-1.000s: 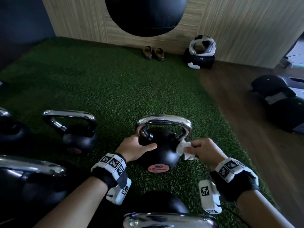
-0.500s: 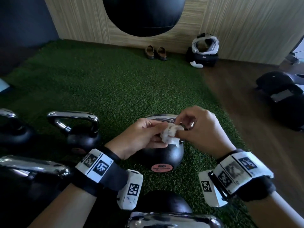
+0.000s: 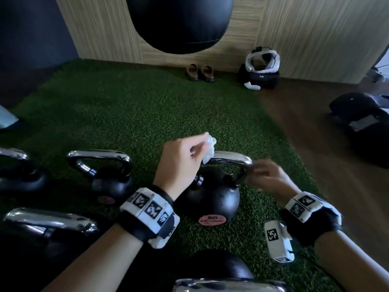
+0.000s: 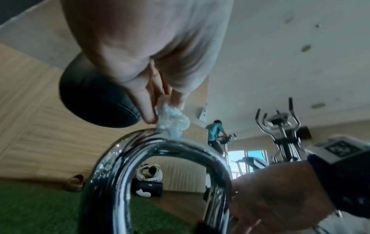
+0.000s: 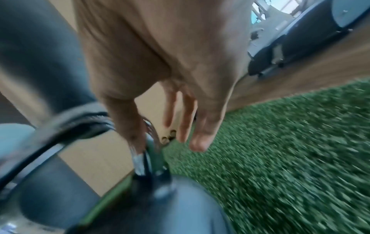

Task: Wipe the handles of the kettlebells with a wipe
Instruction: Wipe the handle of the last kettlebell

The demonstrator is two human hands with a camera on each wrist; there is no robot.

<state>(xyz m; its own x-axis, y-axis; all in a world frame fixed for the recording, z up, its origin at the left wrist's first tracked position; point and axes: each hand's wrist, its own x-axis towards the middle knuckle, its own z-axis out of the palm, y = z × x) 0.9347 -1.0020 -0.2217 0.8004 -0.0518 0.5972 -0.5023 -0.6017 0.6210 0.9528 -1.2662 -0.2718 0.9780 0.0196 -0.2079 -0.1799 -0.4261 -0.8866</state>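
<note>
The wipe (image 3: 209, 149), held between both hands half a second ago, is now pinched by the left hand (image 3: 181, 163) alone and pressed on top of the chrome handle (image 3: 230, 160) of the middle kettlebell (image 3: 212, 199). The right hand (image 3: 267, 178), fingers loose and empty, is blurred beside the handle's right bend, so wiping of this handle appears under way.

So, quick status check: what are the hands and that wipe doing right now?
Left hand pinches wipe on top of middle kettlebell's handle. Right hand open, blurred, beside handle's right end. Nothing in the way.
</note>
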